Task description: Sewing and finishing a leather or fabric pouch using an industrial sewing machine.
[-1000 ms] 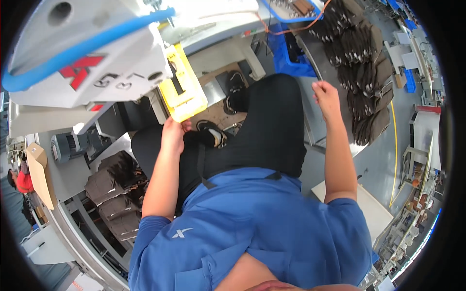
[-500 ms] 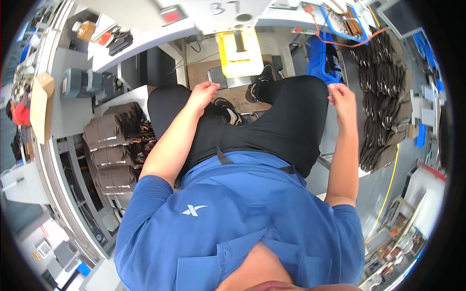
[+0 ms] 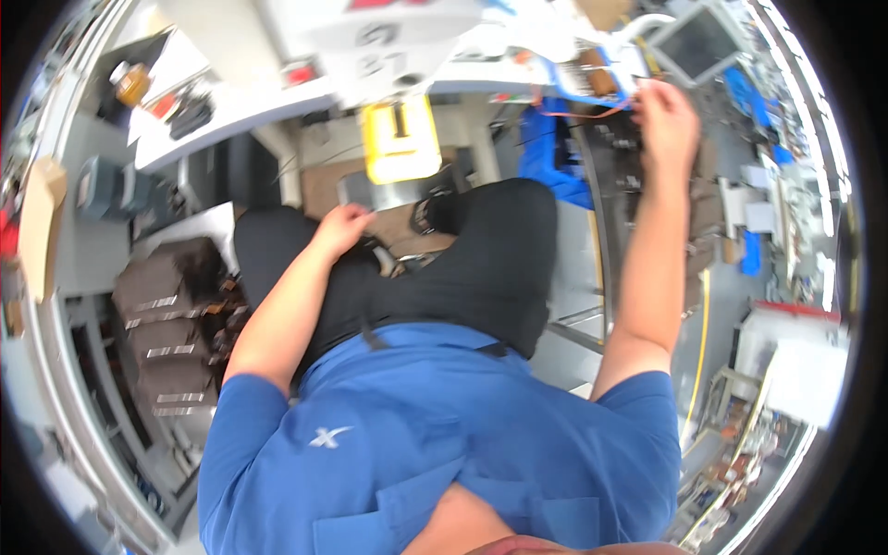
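Observation:
My left hand point(image 3: 342, 229) is above my left thigh, its fingers curled together. Whatever they may hold is too small or hidden to make out. My right hand point(image 3: 668, 125) is stretched far forward to the right, slightly blurred, with its fingers loosely bent and apart. Nothing shows in it. Its fingertips are nearest to the right edge of a blue-rimmed tray point(image 3: 618, 100) on the white worktop; I cannot tell if they touch it. Inside the tray lies a brown piece point(image 3: 597, 76). Below my right hand and forearm are dark bundled pieces point(image 3: 629, 171), partly covered by the arm.
A yellow-edged machine part point(image 3: 430, 143) hangs over the floor ahead of my knees. Stacked dark brown pieces point(image 3: 171, 319) stand at my left. A blue bin point(image 3: 546, 162) is under the worktop point(image 3: 236, 111). A screen point(image 3: 696, 44) stands at the far right.
My right hand has moved forward from beside my right knee to the blue tray. My left hand stays over the left thigh. The whole view has swung to the right.

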The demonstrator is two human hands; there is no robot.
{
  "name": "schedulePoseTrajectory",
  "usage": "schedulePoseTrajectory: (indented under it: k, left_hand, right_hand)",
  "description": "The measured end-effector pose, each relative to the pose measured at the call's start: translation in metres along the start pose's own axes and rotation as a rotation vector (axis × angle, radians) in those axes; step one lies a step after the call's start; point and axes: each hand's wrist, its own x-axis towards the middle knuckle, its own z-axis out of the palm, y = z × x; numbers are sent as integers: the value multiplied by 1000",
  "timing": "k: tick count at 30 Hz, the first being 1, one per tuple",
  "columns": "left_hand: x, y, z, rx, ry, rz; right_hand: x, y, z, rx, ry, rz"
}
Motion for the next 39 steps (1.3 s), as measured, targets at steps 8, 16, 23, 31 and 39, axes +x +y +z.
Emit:
schedulePoseTrajectory:
  k: [8,16,23,31,39]
  left_hand:
    - [-7,27,-5,-47,-32,-114]
    - [-5,25,7,165,-60,-20]
    - [-10,23,0,207,-88,-91]
    - [-1,35,-4,226,-188,-81]
    - [-1,42,-2,109,-206,-86]
  right_hand:
    - [87,98,37,-811,-374,-203]
    - [142,204,113,-856,-392,-336]
    - [145,187,144,-1059,-496,-327]
    - [109,136,113,-918,-248,-359]
    - [-36,-33,123,408,-310,-117]
